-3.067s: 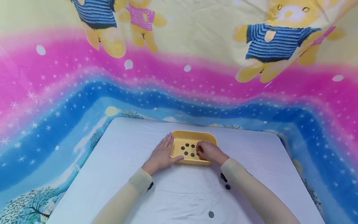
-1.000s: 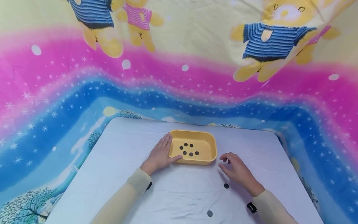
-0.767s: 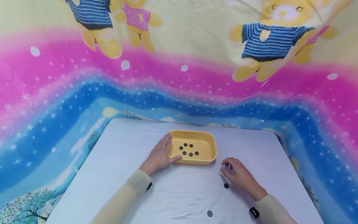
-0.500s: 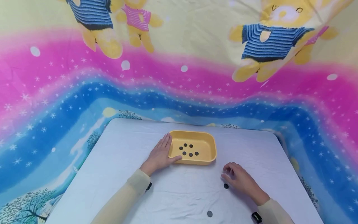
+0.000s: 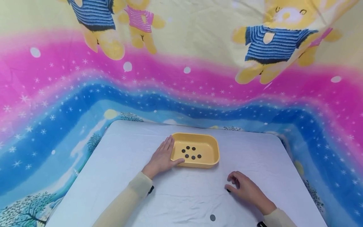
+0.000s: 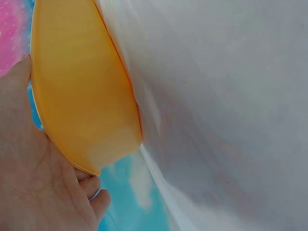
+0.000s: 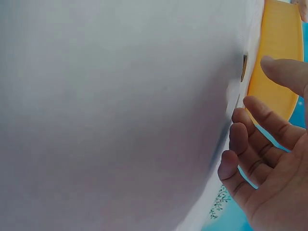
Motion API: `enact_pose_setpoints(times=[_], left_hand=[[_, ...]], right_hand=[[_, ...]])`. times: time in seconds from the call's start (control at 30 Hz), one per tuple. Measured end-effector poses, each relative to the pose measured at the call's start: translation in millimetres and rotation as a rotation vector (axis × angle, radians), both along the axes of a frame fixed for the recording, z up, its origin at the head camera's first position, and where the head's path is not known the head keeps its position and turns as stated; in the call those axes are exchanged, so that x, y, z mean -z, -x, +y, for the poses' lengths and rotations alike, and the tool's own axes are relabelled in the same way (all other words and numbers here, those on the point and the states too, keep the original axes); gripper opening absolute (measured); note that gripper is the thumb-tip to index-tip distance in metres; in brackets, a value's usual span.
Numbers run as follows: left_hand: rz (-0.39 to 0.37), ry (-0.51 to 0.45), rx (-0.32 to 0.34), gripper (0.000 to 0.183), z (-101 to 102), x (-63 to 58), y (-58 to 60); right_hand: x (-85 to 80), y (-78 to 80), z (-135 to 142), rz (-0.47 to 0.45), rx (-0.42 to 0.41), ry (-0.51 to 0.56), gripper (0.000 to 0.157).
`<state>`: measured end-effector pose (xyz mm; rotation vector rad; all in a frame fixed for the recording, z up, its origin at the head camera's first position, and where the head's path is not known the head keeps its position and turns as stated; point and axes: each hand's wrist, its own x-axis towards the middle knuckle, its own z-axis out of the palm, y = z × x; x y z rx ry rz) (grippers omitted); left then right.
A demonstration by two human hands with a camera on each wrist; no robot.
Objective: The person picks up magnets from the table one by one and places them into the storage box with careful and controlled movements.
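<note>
My left hand (image 5: 161,160) lies against the left end of a yellow rectangular tray (image 5: 211,164), its fingers straight along the end wall and its thumb at the front rim. Several small dark discs, one of them a round disc (image 5: 193,157), lie flat on the tray's floor. To the right and nearer, my right hand (image 5: 247,189) hovers low with loosely bent fingers and holds nothing. Just under its thumb, mostly covered in the head view, is a black disc (image 5: 228,190). The right wrist view shows that black disc (image 7: 244,68) on the cloth, apart from the fingertips.
A grey disc (image 5: 212,217) lies by itself near the front of the white-covered table (image 5: 127,142). Behind the table's far edge hangs a printed cloth (image 5: 181,91) with bears and snowflakes. Each wrist wears a black band, such as the right band (image 5: 261,224).
My right hand has left the tray, where one more disc now lies, and has come right and nearer until its thumb is over the black disc. The left hand stays at the tray.
</note>
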<state>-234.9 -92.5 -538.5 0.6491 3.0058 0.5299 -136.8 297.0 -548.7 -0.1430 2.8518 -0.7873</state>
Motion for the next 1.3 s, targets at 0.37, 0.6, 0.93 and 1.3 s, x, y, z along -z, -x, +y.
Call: enact_pose_setpoints(times=[0.37,0.6,0.93,1.3], left_hand=[[-0.008,-0.010,0.003,0.121,-1,-0.5,-0.5],[0.002,-0.015,0.007,0.121,-1,1.3,0.7],[0.002,-0.020,0.008,0.122,-1,2.7,1.1],[0.001,-0.015,0.007,0.122,-1,1.7,1.2]], right_hand=[[4.7,-3.2,3,-0.005,-0.027,0.011,0.034],[5.7,-4.9,6,0.034,-0.077,0.021,0.032],[3.5,-5.8,8,0.004,-0.063,0.011,0.029],[1.4,-9.0,10,0.083,-0.142,0.034,0.027]])
